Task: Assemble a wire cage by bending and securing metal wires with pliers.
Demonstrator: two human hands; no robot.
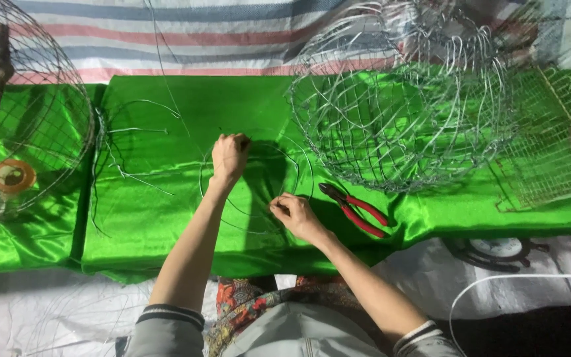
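A thin wire ring (pixel 297 173) lies on the shiny green cloth (pixel 160 218) in front of me. My left hand (pixel 228 157) is closed on the ring's far side, knuckles up. My right hand (pixel 295 215) pinches the ring's near right part between thumb and fingers. Red-handled pliers (pixel 357 210) lie on the cloth just right of my right hand, untouched.
A pile of round wire baskets (pixel 398 99) stands at the back right, beside a flat wire mesh panel (pixel 556 145). A fan with a wire guard (pixel 14 132) sits at the left. Loose wire pieces (pixel 133 175) lie left of the ring. A white cable (pixel 497 281) curves at lower right.
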